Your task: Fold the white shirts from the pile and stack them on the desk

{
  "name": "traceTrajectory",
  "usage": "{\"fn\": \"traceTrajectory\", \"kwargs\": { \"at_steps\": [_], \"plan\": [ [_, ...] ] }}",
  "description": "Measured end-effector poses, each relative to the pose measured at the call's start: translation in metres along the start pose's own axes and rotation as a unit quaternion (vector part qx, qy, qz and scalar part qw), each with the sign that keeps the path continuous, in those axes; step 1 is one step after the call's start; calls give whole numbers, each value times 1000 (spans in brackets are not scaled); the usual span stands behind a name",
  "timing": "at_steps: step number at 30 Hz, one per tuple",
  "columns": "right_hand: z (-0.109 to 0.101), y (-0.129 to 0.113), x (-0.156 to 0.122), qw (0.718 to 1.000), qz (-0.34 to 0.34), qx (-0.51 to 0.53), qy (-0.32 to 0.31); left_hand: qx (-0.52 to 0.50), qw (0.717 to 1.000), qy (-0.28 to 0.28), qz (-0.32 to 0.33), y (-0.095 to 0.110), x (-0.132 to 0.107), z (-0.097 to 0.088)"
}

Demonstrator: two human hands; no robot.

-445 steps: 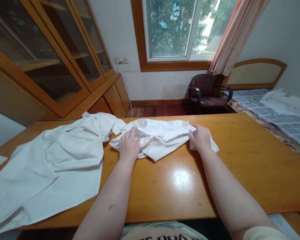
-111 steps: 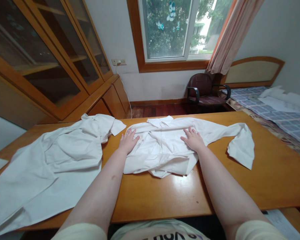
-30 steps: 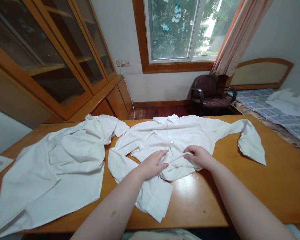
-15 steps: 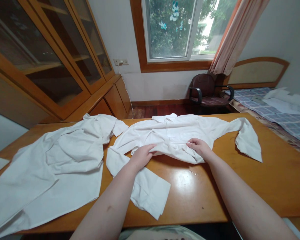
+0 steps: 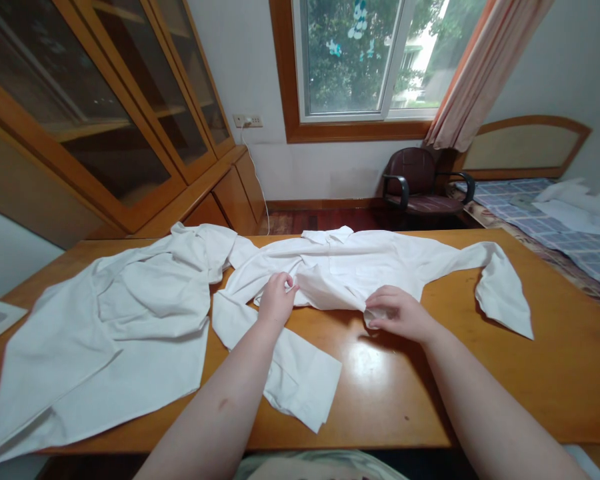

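Observation:
A white long-sleeved shirt (image 5: 345,257) lies across the wooden table (image 5: 480,387), its collar at the far edge. One sleeve stretches out to the right, and the other bends toward me with its cuff near the table's front. My left hand (image 5: 279,298) is closed on the shirt's fabric at the left of its near edge. The fingers of my right hand (image 5: 397,312) curl around the cloth at the near edge, lifting a bit of it off the table. To the left lies a second white garment (image 5: 145,300), spread out and wrinkled, untouched by either hand.
A glass-fronted cabinet (image 5: 130,193) stands at the left. Beyond the table are a brown armchair (image 5: 413,177) and a window (image 5: 350,67). A bed (image 5: 570,213) with white items on it is at the right. A white object (image 5: 0,317) lies at the table's left edge.
My left hand has shifted slightly up and left, still gripping the cloth. My right hand has moved down along the near edge, which has changed its folds.

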State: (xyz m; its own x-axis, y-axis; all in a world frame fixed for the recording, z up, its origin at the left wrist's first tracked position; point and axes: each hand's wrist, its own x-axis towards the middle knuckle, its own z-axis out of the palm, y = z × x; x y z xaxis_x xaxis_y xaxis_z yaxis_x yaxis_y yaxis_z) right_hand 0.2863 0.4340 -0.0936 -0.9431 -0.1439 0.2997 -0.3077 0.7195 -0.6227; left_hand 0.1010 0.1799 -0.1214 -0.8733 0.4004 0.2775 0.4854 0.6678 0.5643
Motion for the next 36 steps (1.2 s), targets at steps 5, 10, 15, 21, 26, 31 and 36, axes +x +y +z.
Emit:
{"fn": "traceTrajectory", "kwargs": {
  "at_steps": [5,10,15,21,26,31,36],
  "plan": [
    [6,11,-2,991,84,-15,-100,51,996,17,69,3,-1,-6],
    [12,23,-4,989,112,-17,-98,102,980,-69,153,9,-9,-9],
    [11,24,-3,987,156,0,-20,90,965,-169,180,7,-12,-8],
    [10,25,-1,972,229,39,45,96,973,-140,158,1,-4,-1],
    [11,30,-1,958,246,99,113,36,983,-91,157,-4,0,0],
    [12,40,-4,937,258,148,182,-91,990,-40,102,-4,1,-3],
    [10,41,-5,915,281,167,237,-211,977,27,0,-1,2,-10]
  ]
}}
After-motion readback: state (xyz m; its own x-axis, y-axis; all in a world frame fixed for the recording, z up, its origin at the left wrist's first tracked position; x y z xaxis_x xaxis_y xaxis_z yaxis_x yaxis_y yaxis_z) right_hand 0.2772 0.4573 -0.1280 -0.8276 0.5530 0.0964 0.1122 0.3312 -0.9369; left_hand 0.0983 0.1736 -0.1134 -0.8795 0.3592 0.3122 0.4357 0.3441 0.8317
